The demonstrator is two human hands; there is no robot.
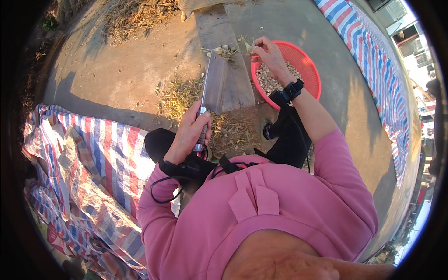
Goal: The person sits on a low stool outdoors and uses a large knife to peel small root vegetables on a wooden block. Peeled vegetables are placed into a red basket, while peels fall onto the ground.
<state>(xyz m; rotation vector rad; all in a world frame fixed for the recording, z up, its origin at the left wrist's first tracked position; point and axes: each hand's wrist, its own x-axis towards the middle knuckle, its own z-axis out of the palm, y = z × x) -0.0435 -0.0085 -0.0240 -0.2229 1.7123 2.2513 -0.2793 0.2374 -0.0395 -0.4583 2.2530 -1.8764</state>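
Note:
My left hand (190, 131) grips the handle of a cleaver (214, 82), its broad steel blade pointing away from me above a wooden plank (241, 92). Between the fingertips of my right hand (267, 56) is a pale bulb (249, 48) that looks like garlic, with a bit of stalk. That hand is over the near-left rim of a red plastic basket (309, 66), which holds many small whitish bulbs or cloves (269, 80). Beyond the blade tip, a few more garlic-like bulbs (220, 50) with dry stalks lie on the plank.
Cut stalks (183, 96) litter the ground left of the plank. A heap of dry stalks (140, 17) lies farther off. Striped tarpaulin (108, 143) is bunched at my left; another striped sheet (371, 70) runs along the right. A wooden stool or bench (199, 3) touches the plank's far end.

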